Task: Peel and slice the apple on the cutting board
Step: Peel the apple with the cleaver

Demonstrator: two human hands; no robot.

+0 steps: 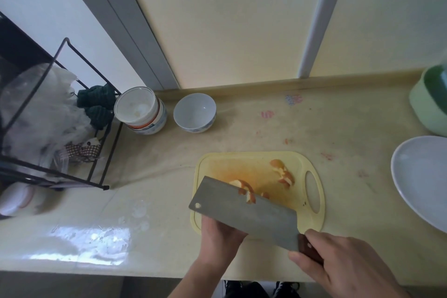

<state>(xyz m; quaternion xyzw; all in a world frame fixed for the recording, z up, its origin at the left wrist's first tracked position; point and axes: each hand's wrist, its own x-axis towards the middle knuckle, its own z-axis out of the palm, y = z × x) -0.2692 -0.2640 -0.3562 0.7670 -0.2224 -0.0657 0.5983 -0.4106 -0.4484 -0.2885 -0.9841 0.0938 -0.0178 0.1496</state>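
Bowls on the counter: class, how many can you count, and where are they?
At least 3: a stack of at least two bowls beside the wire rack, one single bowl right of it. More may be nested, hidden.

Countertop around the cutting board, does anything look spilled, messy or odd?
Yes. Reddish smears and specks stain the countertop right of the yellow cutting board, with pink and purple marks further back. Peel scraps lie scattered on the board, whose middle is stained orange.
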